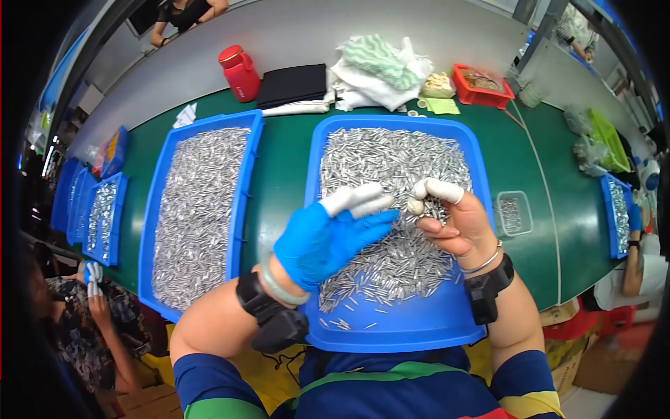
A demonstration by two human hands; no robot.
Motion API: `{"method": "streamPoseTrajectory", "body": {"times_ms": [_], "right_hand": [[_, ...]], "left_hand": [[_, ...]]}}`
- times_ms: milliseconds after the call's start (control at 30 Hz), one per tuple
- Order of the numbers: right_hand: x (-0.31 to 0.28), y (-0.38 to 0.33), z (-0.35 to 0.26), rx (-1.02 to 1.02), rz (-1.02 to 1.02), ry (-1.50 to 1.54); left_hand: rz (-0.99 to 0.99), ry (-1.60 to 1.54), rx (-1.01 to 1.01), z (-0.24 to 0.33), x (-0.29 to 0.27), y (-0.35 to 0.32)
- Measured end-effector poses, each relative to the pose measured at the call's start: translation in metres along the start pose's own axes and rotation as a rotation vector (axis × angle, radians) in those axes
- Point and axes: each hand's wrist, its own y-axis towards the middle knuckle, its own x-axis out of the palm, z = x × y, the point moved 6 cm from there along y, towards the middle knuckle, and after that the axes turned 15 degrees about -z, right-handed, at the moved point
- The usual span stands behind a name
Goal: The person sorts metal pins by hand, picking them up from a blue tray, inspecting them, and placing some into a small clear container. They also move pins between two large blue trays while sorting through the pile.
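Observation:
In front of me stands a blue tray (391, 339) heaped with small silver metal pins (391, 153). My left hand (328, 234), in a blue glove with white finger cots on some fingers, is held palm up over the heap. Its fingers are stretched out, and I see nothing lying in the palm. Close by on the right, my right hand (453, 220) is bare apart from white finger cots on thumb and forefinger. Its fingers curl around a small bunch of metal pins (434, 209). The fingertips of both hands nearly meet.
A second blue tray (251, 174) full of similar pins stands to the left. A small clear box (513, 213) with pins is at right. Along the back are a red flask (241, 73), black cloth (292, 84), white rags (370, 87) and a red basket (483, 87). Co-workers sit on both sides.

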Motion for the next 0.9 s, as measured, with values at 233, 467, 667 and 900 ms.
{"method": "streamPoseTrajectory", "body": {"times_ms": [233,467,667,900], "right_hand": [[-0.007,-0.001,-0.007,-0.031,-0.038,-0.009],[-0.003,0.001,-0.008,-0.014,0.02,-0.138],[0.0,0.0,-0.01,-0.01,-0.003,-0.154],[0.007,-0.003,-0.006,0.132,0.081,-0.307]], "left_hand": [[-0.051,-0.246,-0.06,-0.052,-0.005,0.032],[-0.035,-0.351,-0.04,-0.055,-0.012,0.032],[-0.045,-0.404,-0.071,-0.057,-0.012,0.031],[-0.052,-0.493,-0.077,-0.063,-0.02,0.03]]}}
